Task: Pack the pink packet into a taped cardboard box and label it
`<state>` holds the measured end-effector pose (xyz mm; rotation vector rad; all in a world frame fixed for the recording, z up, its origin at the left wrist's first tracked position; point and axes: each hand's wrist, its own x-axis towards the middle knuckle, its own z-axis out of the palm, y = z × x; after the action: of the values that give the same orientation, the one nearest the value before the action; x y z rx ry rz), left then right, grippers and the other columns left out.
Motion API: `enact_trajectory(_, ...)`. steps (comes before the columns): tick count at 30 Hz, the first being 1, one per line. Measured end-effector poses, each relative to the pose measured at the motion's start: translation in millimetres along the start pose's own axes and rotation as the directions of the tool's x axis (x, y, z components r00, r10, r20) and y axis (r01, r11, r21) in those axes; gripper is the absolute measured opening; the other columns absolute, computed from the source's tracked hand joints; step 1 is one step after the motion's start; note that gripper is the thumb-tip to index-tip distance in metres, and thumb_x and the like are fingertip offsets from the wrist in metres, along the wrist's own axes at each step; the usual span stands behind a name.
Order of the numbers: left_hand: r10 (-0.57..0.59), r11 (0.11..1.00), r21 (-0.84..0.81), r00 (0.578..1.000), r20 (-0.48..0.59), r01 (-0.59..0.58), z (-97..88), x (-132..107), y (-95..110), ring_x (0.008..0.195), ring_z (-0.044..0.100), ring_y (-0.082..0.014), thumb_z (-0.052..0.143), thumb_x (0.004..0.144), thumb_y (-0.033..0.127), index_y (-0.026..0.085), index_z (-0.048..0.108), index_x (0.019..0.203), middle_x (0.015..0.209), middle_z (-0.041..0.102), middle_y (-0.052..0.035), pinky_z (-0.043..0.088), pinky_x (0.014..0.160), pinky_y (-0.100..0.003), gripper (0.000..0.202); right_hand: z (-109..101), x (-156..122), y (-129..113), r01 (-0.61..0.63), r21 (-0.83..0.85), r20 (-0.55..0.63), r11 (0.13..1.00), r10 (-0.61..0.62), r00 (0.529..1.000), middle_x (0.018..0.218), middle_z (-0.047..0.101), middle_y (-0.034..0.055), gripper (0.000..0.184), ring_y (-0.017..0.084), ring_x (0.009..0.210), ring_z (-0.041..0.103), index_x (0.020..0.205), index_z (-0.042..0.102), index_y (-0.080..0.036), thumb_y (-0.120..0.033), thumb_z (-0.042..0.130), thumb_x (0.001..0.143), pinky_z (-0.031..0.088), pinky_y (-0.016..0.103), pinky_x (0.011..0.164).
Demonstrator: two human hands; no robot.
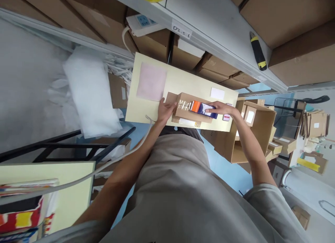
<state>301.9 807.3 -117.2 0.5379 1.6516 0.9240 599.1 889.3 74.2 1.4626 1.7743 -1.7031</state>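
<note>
A narrow brown cardboard box lies on the pale yellow tabletop in front of me. My left hand grips its left end by the flap, thumb pointing up. Shiny clear tape or plastic shows near that end. In my right hand is a small dark blue and orange box with a pale printed face, held over the cardboard box; whether it touches the cardboard is unclear. Beside my right wrist lies a phone with a lit screen.
A pinkish square sheet and a white card lie on the tabletop. A shelf above holds a black and yellow utility knife. An open carton stands at right. A pale cable crosses near my left arm.
</note>
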Motion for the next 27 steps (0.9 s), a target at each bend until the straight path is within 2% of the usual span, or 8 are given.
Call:
enact_trajectory(2, 0.095, 0.994, 0.060, 0.995, -0.002, -0.095, -1.6, -5.2, 7.9, 0.094, 0.075, -0.0229, 0.093, 0.081, 0.044, 0.022, 0.078, 0.118, 0.108, 0.080, -0.0082, 0.060, 0.093, -0.037, 0.046, 2.9, -0.9, -1.9, -0.012, -0.009, -0.016, 1.000, 0.012, 1.000, 0.092, 0.082, 0.0060, 0.075, 0.025, 0.087, 0.071, 0.104, 0.082, -0.018, -0.090, 0.079, 0.082, 0.054, 0.034, 0.077)
enact_trajectory(4, 0.154, 0.983, 0.087, 0.987, 0.054, -0.159, 1.4, -11.9, 16.8, 0.090, 0.074, -0.0219, 0.089, 0.085, 0.048, 0.021, 0.079, 0.106, 0.102, 0.081, -0.0073, 0.059, 0.090, -0.035, 0.036, 5.6, -3.0, -2.1, -0.012, -0.008, -0.028, 1.000, 0.012, 1.000, 0.093, 0.083, 0.0064, 0.076, 0.025, 0.089, 0.072, 0.105, 0.082, -0.018, -0.090, 0.079, 0.081, 0.054, 0.034, 0.077)
enact_trajectory(6, 0.155, 0.982, 0.093, 0.984, 0.091, -0.163, 7.3, -18.2, 24.4, 0.087, 0.074, -0.0213, 0.089, 0.084, 0.047, 0.020, 0.077, 0.097, 0.096, 0.081, -0.0063, 0.058, 0.087, -0.033, 0.032, 7.6, -5.7, -0.3, 0.000, -0.001, -0.024, 1.000, 0.000, 1.000, 0.096, 0.083, 0.0066, 0.076, 0.025, 0.090, 0.071, 0.107, 0.082, -0.018, -0.090, 0.079, 0.082, 0.054, 0.034, 0.077)
enact_trajectory(9, 0.167, 0.981, 0.085, 0.982, 0.085, -0.174, 15.0, -23.9, 30.6, 0.085, 0.072, -0.0196, 0.089, 0.083, 0.041, 0.020, 0.076, 0.095, 0.095, 0.081, -0.0058, 0.057, 0.085, -0.032, 0.028, 8.6, -9.0, 5.6, 0.011, -0.004, -0.005, 1.000, -0.011, 1.000, 0.098, 0.082, 0.0058, 0.074, 0.023, 0.089, 0.069, 0.108, 0.080, -0.019, -0.089, 0.079, 0.084, 0.052, 0.033, 0.078)
enact_trajectory(13, 0.180, 0.981, 0.072, 0.983, 0.046, -0.183, 18.8, -26.8, 34.0, 0.083, 0.070, -0.0177, 0.087, 0.084, 0.036, 0.020, 0.076, 0.095, 0.097, 0.081, -0.0051, 0.057, 0.086, -0.031, 0.023, 7.9, -6.2, 13.4, 0.036, -0.049, 0.012, 0.998, -0.036, 0.999, 0.098, 0.078, 0.0049, 0.069, 0.021, 0.086, 0.065, 0.105, 0.077, -0.019, -0.086, 0.079, 0.088, 0.050, 0.032, 0.078)
enact_trajectory(19, 0.130, 0.989, 0.076, 0.991, -0.042, -0.126, 28.1, -33.2, 43.5, 0.083, 0.071, -0.0181, 0.086, 0.080, 0.027, 0.019, 0.076, 0.091, 0.089, 0.078, -0.0029, 0.059, 0.087, -0.031, 0.017, 6.1, -5.4, 20.9, 0.039, -0.117, 0.003, 0.992, -0.039, 0.999, 0.093, 0.076, 0.0052, 0.059, 0.020, 0.082, 0.063, 0.101, 0.078, -0.019, -0.077, 0.080, 0.095, 0.046, 0.033, 0.076)
enact_trajectory(23, 0.124, 0.987, 0.116, 0.985, -0.121, -0.110, 35.8, -35.1, 43.9, 0.082, 0.069, -0.0172, 0.085, 0.079, 0.026, 0.018, 0.078, 0.091, 0.090, 0.078, -0.0031, 0.058, 0.085, -0.030, 0.017, -11.4, -46.1, 53.3, 0.002, -0.070, 0.019, 0.998, 0.000, 1.000, 0.088, 0.078, 0.0054, 0.063, 0.021, 0.079, 0.065, 0.096, 0.079, -0.019, -0.082, 0.082, 0.091, 0.047, 0.034, 0.075)
enact_trajectory(27, 0.166, 0.973, 0.193, 0.968, -0.186, -0.130, 41.9, -34.9, 37.1, 0.084, 0.068, -0.0178, 0.084, 0.080, 0.029, 0.018, 0.077, 0.092, 0.091, 0.078, -0.0039, 0.059, 0.084, -0.030, 0.018, -39.5, -107.3, 114.9, -0.072, -0.015, 0.051, 0.997, 0.073, 0.996, 0.088, 0.082, 0.0087, 0.070, 0.025, 0.081, 0.071, 0.093, 0.083, -0.020, -0.088, 0.086, 0.082, 0.052, 0.037, 0.076)
